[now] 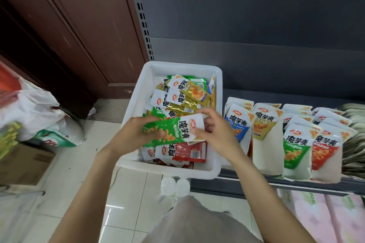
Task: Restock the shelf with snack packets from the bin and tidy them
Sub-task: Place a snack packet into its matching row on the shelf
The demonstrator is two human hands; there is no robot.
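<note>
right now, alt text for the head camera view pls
Both hands hold a green snack packet over a white bin of mixed packets: left hand, right hand. To the right, a shelf holds upright rows of packets.

The green packet [173, 129] hides lower packets in the bin [134, 92].

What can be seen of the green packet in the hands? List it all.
The green packet is a flat, glossy plastic pouch, green with a white end bearing a red logo, black characters and an orange snack picture. It lies roughly level, slightly tilted, above the white bin. The left hand grips its green end; the right hand pinches its white end. It looks sealed and full, though slightly blurred.
</note>
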